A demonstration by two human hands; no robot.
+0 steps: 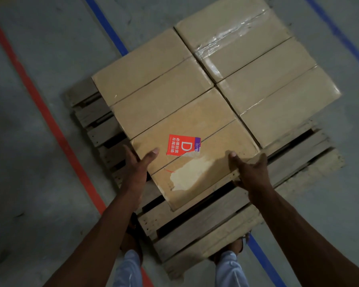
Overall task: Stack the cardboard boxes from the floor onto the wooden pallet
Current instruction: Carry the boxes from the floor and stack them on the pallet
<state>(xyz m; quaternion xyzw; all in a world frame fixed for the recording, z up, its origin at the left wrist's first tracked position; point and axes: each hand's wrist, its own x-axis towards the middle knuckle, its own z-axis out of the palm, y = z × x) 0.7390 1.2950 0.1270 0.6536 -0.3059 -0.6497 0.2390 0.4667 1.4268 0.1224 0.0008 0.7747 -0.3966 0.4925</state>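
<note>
A cardboard box with a red sticker [195, 150] lies on the wooden pallet [195, 224], at the near end of several tan boxes packed side by side. My left hand [137, 168] presses flat against the box's left side, with the thumb lying on its top. At the box's near right corner, my right hand [251, 172] presses the right side, its thumb also on top. The box to its far left [149, 79] and the one on its right [278, 96] touch it. A box with shiny tape [232, 32] sits at the far end.
Bare pallet slats show in front of the sticker box and along the left edge. My feet [228, 255] stand at the pallet's near edge. A red floor line [50, 121] runs on the left, and blue lines [106, 23] cross the grey concrete floor.
</note>
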